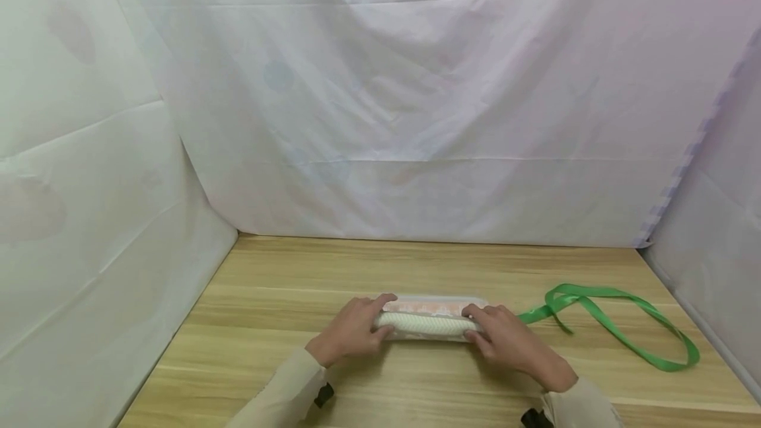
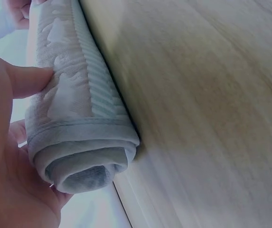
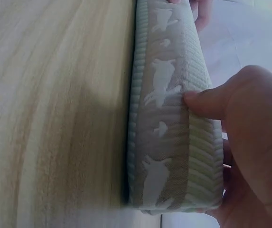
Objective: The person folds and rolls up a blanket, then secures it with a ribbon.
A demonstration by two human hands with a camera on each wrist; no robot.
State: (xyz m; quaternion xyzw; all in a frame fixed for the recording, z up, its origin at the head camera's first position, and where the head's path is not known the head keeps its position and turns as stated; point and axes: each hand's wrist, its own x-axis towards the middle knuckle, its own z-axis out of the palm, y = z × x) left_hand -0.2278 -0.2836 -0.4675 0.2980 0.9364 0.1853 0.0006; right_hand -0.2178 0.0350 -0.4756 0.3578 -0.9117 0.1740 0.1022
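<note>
Cloth roll (image 1: 425,325), quilted in pale green and white chevrons with a dusty-pink band of white animal shapes, lies on the pale wood-grain tabletop (image 1: 267,283) between the person's hands. We trace its long axis from one hand to the other, horizontal and crosswise in front of the person, roughly parallel to the tabletop's far edge. We see one end point toward the left palm and the other toward the right.

The left hand (image 1: 355,329) grips the left end, thumb on the person's side and fingers round the far side; from the left wrist we look straight at the coiled, grey-bound layers, which face that wrist. The right hand (image 1: 511,342) grips the right end in the same way, its thumb pressed beside the animal band.

To the right of the right hand we find a glossy green ribbon (image 1: 645,349), looped on the tabletop, one end running up close to that hand; whether they touch we cannot tell. Beyond both hands hangs a creased white sheet (image 1: 386,117).
</note>
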